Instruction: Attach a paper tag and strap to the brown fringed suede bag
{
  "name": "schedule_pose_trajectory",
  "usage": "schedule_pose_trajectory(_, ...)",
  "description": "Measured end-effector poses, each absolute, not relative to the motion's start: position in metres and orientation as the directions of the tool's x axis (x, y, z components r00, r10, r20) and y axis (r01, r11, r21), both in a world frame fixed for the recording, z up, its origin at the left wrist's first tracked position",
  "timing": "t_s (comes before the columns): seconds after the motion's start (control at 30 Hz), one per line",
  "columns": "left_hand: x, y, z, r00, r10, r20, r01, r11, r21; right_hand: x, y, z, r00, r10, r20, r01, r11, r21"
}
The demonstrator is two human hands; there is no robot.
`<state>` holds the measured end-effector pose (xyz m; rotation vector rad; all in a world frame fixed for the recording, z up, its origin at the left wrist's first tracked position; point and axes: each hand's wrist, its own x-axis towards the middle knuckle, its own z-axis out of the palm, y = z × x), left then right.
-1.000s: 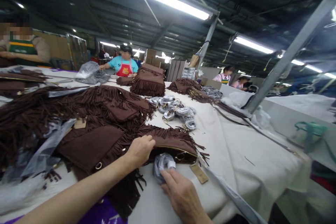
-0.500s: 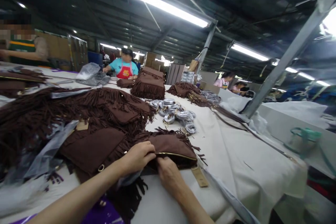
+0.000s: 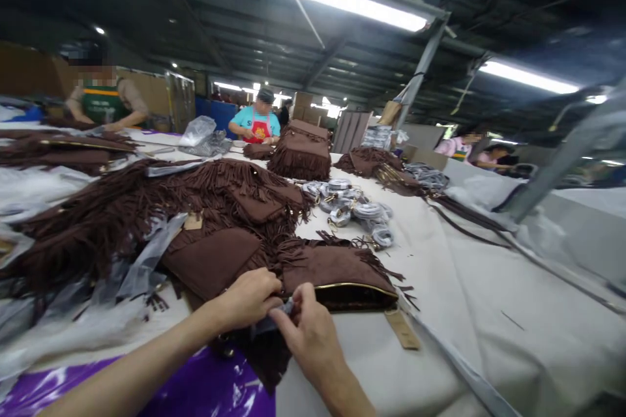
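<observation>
A brown fringed bag [image 3: 342, 268] lies in front of me, its gold zipper open along the near edge and a tan tag [image 3: 403, 330] hanging at its right corner. At the bag's left end, my left hand [image 3: 252, 300] has its fingers bent together at the edge. My right hand [image 3: 310, 332] is beside it, thumb and fingers pinched on a bit of greyish clear plastic [image 3: 286, 307]. Whether the left fingers grip the bag or the plastic is hidden. Another brown bag [image 3: 215, 260] touches the first on the left.
Fringed bags [image 3: 229, 189] are heaped behind and left. Wrapped grey straps [image 3: 362, 208] lie beyond the open bag. A purple plastic sheet [image 3: 205, 384] covers the near left. Long brown straps [image 3: 469, 221] run along the right. People work across the table.
My right hand has come out of the bag's opening to its left end and now pinches plastic. The zipper opening shows wider. The view has turned left.
</observation>
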<state>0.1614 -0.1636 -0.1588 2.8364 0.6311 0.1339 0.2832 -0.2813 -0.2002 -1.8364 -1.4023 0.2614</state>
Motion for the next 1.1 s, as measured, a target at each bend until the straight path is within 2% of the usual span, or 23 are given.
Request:
schedule_pose_trajectory(0.17,0.165,-0.159,-0.161,0.902,0.417,0.112,0.367,-0.877,0.311,0.279,-0.271,-0.196,0.377,0.817,0.436,0.826,-0.085,-0.557)
schedule_pose_trajectory(0.3,0.170,-0.155,-0.153,0.893,0.427,0.145,0.363,-0.871,0.331,0.284,-0.274,-0.190,0.377,0.803,0.462,0.867,-0.130,-0.482)
schedule_pose_trajectory(0.47,0.181,-0.160,-0.144,0.867,0.471,0.166,0.350,-0.810,0.471,0.281,-0.264,-0.187,0.381,0.758,0.529,0.882,-0.127,-0.454)
schedule_pose_trajectory(0.53,0.181,-0.161,-0.142,0.868,0.466,0.170,0.337,-0.806,0.486,0.281,-0.263,-0.187,0.356,0.767,0.534,0.886,-0.095,-0.454)
schedule_pose_trajectory(0.63,0.177,-0.161,-0.142,0.867,0.472,0.159,0.381,-0.835,0.397,0.287,-0.270,-0.184,0.290,0.808,0.513,0.899,-0.047,-0.435)
schedule_pose_trajectory(0.7,0.173,-0.159,-0.142,0.864,0.484,0.140,0.421,-0.846,0.326,0.300,-0.277,-0.182,0.260,0.832,0.490,0.930,-0.080,-0.359)
schedule_pose_trajectory(0.83,0.159,-0.146,-0.142,0.854,0.505,0.124,0.463,-0.847,0.263,0.361,-0.305,-0.179,0.401,0.815,0.419,0.916,-0.360,-0.176)
schedule_pose_trajectory(0.97,0.152,-0.137,-0.142,0.837,0.534,0.122,0.504,-0.838,0.208,0.443,-0.351,-0.187,0.552,0.716,0.427,0.829,-0.525,-0.192)
schedule_pose_trajectory(1.03,0.161,-0.153,-0.145,0.824,0.531,0.197,0.509,-0.847,0.154,0.469,-0.371,-0.194,0.534,0.736,0.415,0.845,-0.462,-0.268)
schedule_pose_trajectory(1.1,0.182,-0.182,-0.152,0.812,0.462,0.357,0.466,-0.881,0.081,0.481,-0.377,-0.200,0.481,0.777,0.407,0.850,-0.298,-0.434)
